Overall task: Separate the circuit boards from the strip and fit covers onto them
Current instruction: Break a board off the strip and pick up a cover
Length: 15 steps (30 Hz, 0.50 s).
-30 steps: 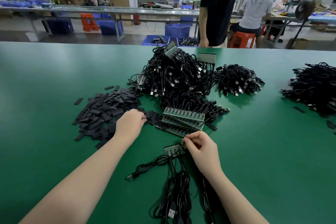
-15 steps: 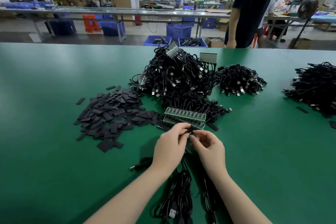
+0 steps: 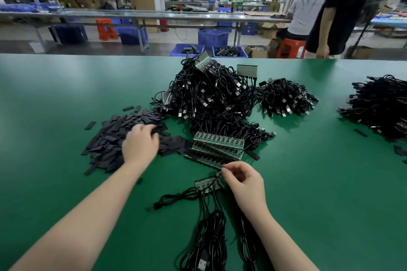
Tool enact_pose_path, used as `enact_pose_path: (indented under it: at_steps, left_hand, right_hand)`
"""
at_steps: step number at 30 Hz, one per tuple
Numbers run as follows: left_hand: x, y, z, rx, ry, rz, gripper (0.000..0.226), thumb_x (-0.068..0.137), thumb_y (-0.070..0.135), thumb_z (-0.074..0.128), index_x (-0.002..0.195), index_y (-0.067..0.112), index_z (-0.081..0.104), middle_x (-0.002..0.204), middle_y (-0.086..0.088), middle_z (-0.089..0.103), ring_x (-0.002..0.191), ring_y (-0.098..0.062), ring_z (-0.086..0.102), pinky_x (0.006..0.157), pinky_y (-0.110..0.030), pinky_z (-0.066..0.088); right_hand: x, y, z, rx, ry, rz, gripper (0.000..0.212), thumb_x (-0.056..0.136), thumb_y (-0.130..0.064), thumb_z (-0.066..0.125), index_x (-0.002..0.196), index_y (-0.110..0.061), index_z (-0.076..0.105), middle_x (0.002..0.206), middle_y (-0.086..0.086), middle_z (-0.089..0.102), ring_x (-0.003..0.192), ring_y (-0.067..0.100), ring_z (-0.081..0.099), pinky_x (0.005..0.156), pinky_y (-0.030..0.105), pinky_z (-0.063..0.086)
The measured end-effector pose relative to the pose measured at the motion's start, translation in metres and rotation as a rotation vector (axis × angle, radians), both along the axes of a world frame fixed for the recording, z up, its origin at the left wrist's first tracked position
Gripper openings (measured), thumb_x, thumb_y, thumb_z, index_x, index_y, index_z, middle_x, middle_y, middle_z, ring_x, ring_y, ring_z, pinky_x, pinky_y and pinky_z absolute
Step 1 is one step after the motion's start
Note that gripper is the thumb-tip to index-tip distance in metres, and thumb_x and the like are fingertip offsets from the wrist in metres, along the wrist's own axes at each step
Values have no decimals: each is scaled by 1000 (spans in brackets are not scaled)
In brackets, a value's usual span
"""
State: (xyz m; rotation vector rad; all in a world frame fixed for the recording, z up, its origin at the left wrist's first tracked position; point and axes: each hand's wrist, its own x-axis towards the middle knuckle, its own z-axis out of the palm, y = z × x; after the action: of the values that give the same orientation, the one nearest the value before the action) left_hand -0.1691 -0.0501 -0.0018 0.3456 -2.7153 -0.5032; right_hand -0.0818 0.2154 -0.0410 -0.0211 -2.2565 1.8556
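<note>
A short green circuit board strip (image 3: 206,183) with black cables lies on the green table in front of me. My right hand (image 3: 244,181) pinches a single small circuit board (image 3: 219,174) at the strip's right end; I cannot tell whether it is still joined to the strip. My left hand (image 3: 141,143) rests on the pile of flat black covers (image 3: 105,138) to the left, fingers bent down into it. Whether it holds a cover is hidden. A stack of full board strips (image 3: 218,145) lies just beyond my right hand.
A big heap of black USB cables with boards (image 3: 209,97) sits behind the stack, a smaller bundle (image 3: 286,99) to its right, and another heap (image 3: 378,105) at the far right. Cables (image 3: 209,237) trail toward me. A person (image 3: 337,6) stands at the table's far edge.
My left hand has left the strip and moved left onto the cover pile. My right hand stays at the strip's right end, pinching the small board.
</note>
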Motion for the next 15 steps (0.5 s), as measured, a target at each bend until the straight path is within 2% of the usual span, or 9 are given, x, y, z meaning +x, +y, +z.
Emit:
enact_pose_path:
  at_steps: [3, 5, 8, 11, 15]
  left_hand:
    - [-12, -44, -2, -96, -292, 151, 43, 102, 34, 42, 143, 19, 43, 148, -11, 41, 130, -36, 42, 101, -47, 40]
    - [-15, -65, -3, -159, -424, 161, 41, 103, 33, 37, 143, 23, 41, 149, -8, 41, 131, -35, 42, 101, -47, 40]
    - [-15, -79, -3, -242, -377, 95, 37, 102, 25, 44, 138, 28, 52, 138, -8, 53, 121, -34, 52, 91, -44, 49]
    - [-16, -83, 0, -207, -299, 66, 27, 98, 24, 53, 122, 29, 65, 126, -6, 62, 110, -32, 59, 81, -42, 54]
    - [-16, -85, 0, -208, -278, 65, 22, 96, 26, 60, 117, 26, 66, 118, -5, 66, 108, -30, 60, 79, -39, 53]
  right_hand:
    - [0, 0, 1, 10, 6, -4, 18, 87, -16, 74, 78, -32, 71, 70, -11, 67, 62, 2, 56, 60, 17, 47]
    - [0, -1, 2, 17, 7, -5, 17, 87, -16, 73, 78, -31, 71, 71, -11, 68, 63, 2, 57, 61, 18, 49]
    - [-2, -1, 1, 35, 11, -5, 18, 87, -17, 73, 78, -33, 70, 73, -10, 68, 63, 3, 58, 61, 20, 50]
    - [-2, -1, 1, 45, 13, -8, 19, 86, -17, 74, 78, -33, 70, 73, -10, 68, 62, 2, 57, 60, 19, 49]
    - [-2, -2, 0, 47, 9, -12, 20, 86, -17, 74, 77, -34, 71, 72, -9, 68, 62, 3, 56, 60, 20, 49]
